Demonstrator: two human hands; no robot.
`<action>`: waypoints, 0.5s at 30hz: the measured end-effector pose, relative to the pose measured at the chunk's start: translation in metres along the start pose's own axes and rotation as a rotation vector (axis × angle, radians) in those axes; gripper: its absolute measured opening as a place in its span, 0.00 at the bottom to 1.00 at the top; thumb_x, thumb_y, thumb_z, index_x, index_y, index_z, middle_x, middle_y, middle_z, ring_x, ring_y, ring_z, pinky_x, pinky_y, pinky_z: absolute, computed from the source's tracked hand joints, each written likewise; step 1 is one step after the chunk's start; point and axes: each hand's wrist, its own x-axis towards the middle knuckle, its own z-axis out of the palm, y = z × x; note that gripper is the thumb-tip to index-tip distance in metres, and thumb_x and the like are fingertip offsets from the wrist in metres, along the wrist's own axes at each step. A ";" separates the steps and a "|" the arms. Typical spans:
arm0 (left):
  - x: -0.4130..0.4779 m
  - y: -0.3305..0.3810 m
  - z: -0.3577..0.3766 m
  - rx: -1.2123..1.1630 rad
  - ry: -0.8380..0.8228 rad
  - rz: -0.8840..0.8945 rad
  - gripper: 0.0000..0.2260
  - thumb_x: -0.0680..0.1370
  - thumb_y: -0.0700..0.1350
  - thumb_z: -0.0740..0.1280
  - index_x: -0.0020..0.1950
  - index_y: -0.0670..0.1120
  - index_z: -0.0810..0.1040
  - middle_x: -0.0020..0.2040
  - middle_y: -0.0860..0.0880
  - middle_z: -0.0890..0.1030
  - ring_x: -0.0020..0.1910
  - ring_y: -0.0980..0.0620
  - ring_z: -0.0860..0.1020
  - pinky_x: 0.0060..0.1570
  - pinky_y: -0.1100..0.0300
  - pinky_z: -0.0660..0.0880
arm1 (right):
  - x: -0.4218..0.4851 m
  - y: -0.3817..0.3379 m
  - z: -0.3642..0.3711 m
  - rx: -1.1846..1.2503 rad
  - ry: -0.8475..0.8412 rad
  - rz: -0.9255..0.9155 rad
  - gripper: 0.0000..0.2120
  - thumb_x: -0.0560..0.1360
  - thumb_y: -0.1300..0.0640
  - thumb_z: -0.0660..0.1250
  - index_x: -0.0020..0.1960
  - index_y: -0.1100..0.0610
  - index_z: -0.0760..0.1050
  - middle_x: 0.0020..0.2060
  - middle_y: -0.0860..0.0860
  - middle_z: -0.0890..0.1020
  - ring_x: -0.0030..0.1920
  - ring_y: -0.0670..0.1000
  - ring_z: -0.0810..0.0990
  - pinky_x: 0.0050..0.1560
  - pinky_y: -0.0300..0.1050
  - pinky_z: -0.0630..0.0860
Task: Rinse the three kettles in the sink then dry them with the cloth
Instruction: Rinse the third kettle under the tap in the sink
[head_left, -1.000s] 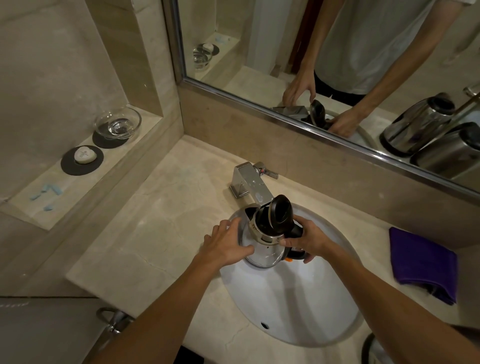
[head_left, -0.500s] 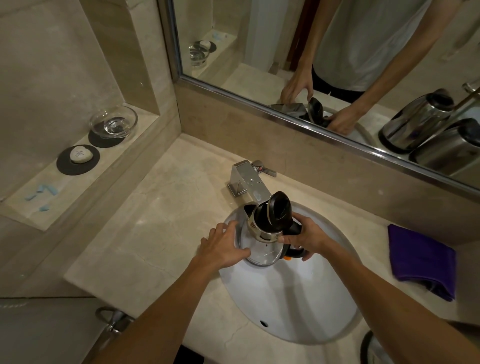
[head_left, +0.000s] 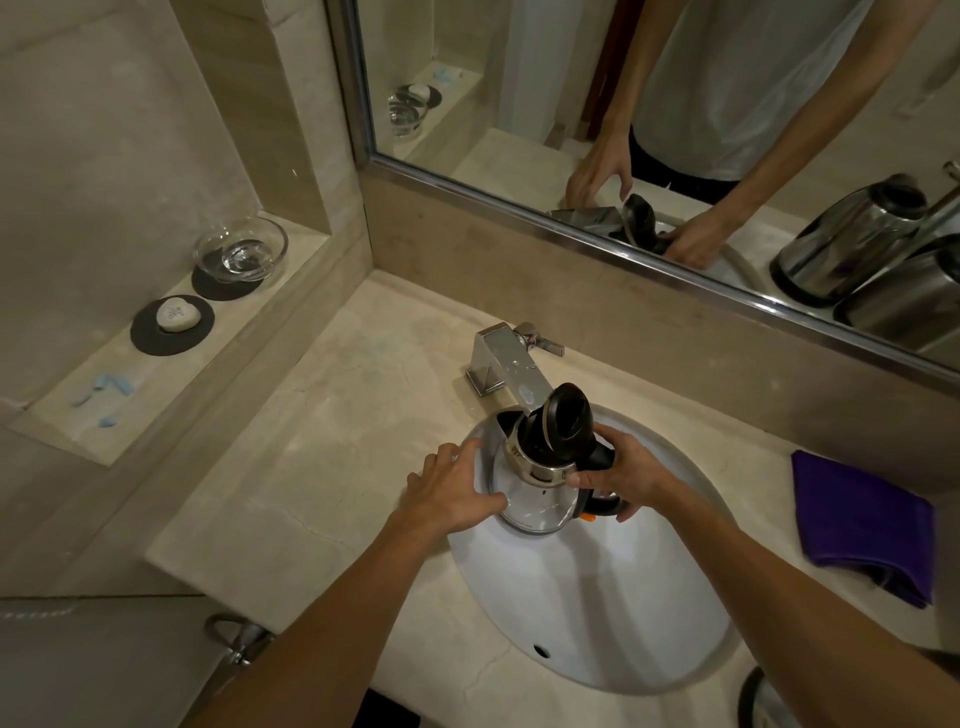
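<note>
Beige marble forms the table (head_left: 322, 467) in front of you, and a wide metal-framed mirror (head_left: 519, 78) runs along the wall behind it. A white oval sink (head_left: 597, 613) is set into the table.

A folded purple cloth (head_left: 862, 525) lies on the table to the right of the sink, well apart from your hands. Two rounded stainless-steel kettles (head_left: 847, 239) show at the right of the mirror as reflections, side by side.

You hold a clear glass-bodied kettle with a steel collar and black handle (head_left: 540, 499) upright over the back of the sink. Its mouth sits right under the spout of the square chrome faucet (head_left: 506, 364), and its round black lid (head_left: 566, 421) is tipped up open.

Your left hand (head_left: 452, 493) lies flat against the kettle's glass side with its fingers spread. Your right hand (head_left: 628, 478) is curled round the black handle, with the thumb against the steel collar.

On the stone ledge (head_left: 156, 395) at the left stand a clear glass bowl (head_left: 241, 249) and a small white heart-shaped stone (head_left: 178, 314), each on a round black mat.
</note>
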 end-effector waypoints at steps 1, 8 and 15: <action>0.001 0.000 -0.002 0.003 0.001 0.003 0.38 0.73 0.60 0.68 0.78 0.56 0.54 0.74 0.49 0.63 0.73 0.45 0.63 0.67 0.46 0.64 | 0.000 0.000 0.000 0.000 -0.001 0.003 0.46 0.69 0.56 0.81 0.80 0.45 0.60 0.75 0.56 0.65 0.69 0.71 0.70 0.31 0.60 0.82; 0.001 0.000 -0.002 0.013 -0.005 0.003 0.38 0.73 0.61 0.68 0.78 0.56 0.54 0.75 0.49 0.62 0.74 0.45 0.62 0.69 0.44 0.63 | -0.001 0.004 0.001 0.007 0.003 0.007 0.46 0.69 0.56 0.81 0.80 0.45 0.60 0.75 0.56 0.66 0.68 0.70 0.72 0.29 0.59 0.82; 0.002 0.002 -0.002 0.027 -0.008 0.012 0.39 0.73 0.61 0.68 0.79 0.56 0.54 0.76 0.49 0.61 0.74 0.45 0.61 0.69 0.44 0.63 | -0.006 0.005 0.003 0.034 0.006 0.033 0.45 0.70 0.57 0.80 0.80 0.46 0.60 0.75 0.56 0.67 0.67 0.70 0.73 0.34 0.63 0.82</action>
